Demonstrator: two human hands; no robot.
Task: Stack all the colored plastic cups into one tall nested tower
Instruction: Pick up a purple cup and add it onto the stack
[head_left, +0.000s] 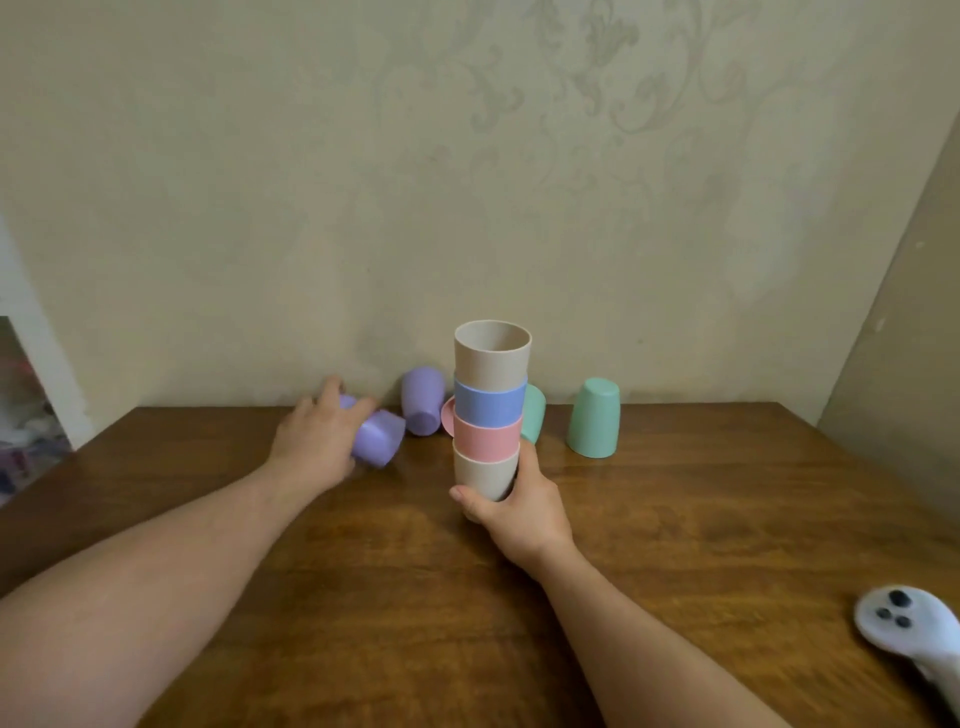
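On a wooden table (675, 519), the right hand (511, 506) grips the bottom beige cup of a four-cup stack (491, 410), mouths up. Further back, the left hand (317, 441) closes around a lilac cup (378, 436) lying on its side. Best to turn it upright, then lower it straight into the top cup. No writing is visible.

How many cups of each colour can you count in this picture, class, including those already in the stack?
Beige cups: 2
Blue cups: 1
Pink cups: 2
Purple cups: 2
Green cups: 2
Total: 9 cups
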